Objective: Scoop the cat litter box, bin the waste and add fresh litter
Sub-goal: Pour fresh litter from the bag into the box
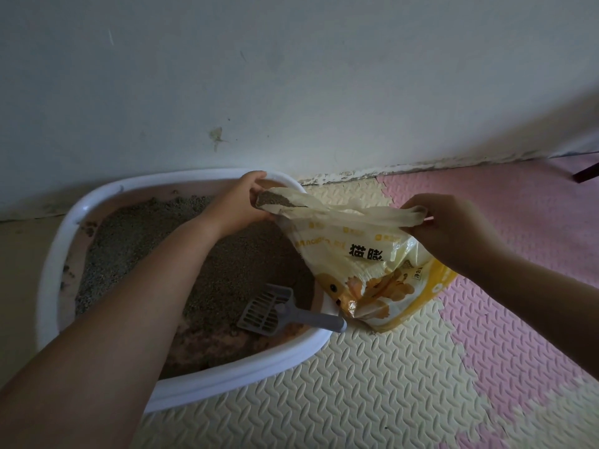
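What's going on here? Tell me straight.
A person holds a yellow litter bag by its top edge with both hands. The left hand grips the open corner, where grey litter shows, above the litter box. The right hand pinches the other end. The bag's lower part rests on the foam mat against the box's rim. No litter is seen falling. The grey scoop lies in the box, handle on the rim, untouched.

1. Pale, scuffed painted wall (pixel 291 76), stained low down, paint flaking along its base.
2. Textured cream-yellow foam floor mat (pixel 372 384) interlocked with pink foam floor mat (pixel 518 254).
3. Dark furniture leg (pixel 586 171) at far right.
4. Dim light.
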